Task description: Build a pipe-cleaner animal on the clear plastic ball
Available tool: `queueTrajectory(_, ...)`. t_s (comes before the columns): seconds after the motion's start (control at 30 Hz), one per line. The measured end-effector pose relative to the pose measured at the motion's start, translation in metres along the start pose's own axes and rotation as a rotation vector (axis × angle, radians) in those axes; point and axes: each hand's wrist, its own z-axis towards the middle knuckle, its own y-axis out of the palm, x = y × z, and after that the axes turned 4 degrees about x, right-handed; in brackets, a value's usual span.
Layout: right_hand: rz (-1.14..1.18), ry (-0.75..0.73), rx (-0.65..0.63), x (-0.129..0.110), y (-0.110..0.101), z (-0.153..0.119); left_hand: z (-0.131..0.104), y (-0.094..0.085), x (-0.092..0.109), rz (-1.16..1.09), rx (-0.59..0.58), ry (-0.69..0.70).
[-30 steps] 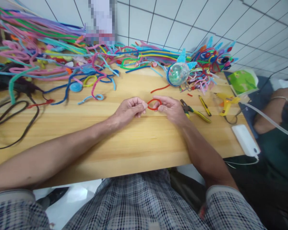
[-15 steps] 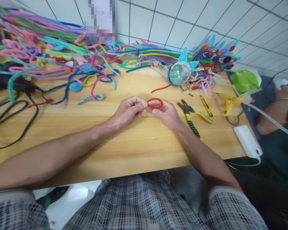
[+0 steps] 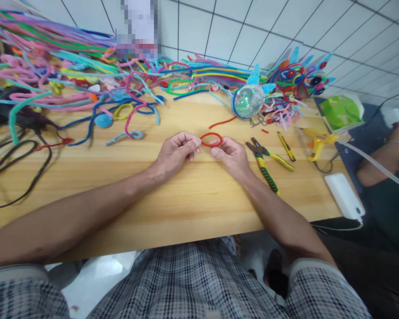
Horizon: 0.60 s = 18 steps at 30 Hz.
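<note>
A red pipe cleaner (image 3: 211, 133), bent into a round loop, is held above the wooden table between my two hands. My left hand (image 3: 181, 149) pinches the loop's left end between thumb and forefinger. On the opposite side, my right hand (image 3: 232, 154) grips the loop, its thumb low and its fingers behind the ring. Beyond the hands lies a loose red pipe cleaner (image 3: 222, 122). Pliers (image 3: 265, 158) with yellow and green handles rest open to the right of my right hand.
A yellow cutter knife (image 3: 286, 146), a yellow glue gun (image 3: 318, 141) and a white power bank (image 3: 343, 195) lie to the right. A clear ball with blue spikes (image 3: 248, 101) stands at the back. Tangled pipe cleaners (image 3: 86, 71) cover the back left. Another person's arm (image 3: 387, 153) is at the right.
The red loop has shifted slightly left and up and looks rounder. My left hand has moved a little left; my right fingers have shifted along the ring.
</note>
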Motion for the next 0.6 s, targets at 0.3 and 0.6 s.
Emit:
queueTrajectory(0.3, 0.029, -0.045, 0.059, -0.001, -0.002, 0.003, -0.001, 0.000, -0.001, 0.015, 0.009, 0.004)
queueTrajectory(0.6, -0.031, -0.108, 0.122, 0.008, -0.007, 0.007, -0.002, -0.001, -0.001, 0.073, -0.016, 0.043)
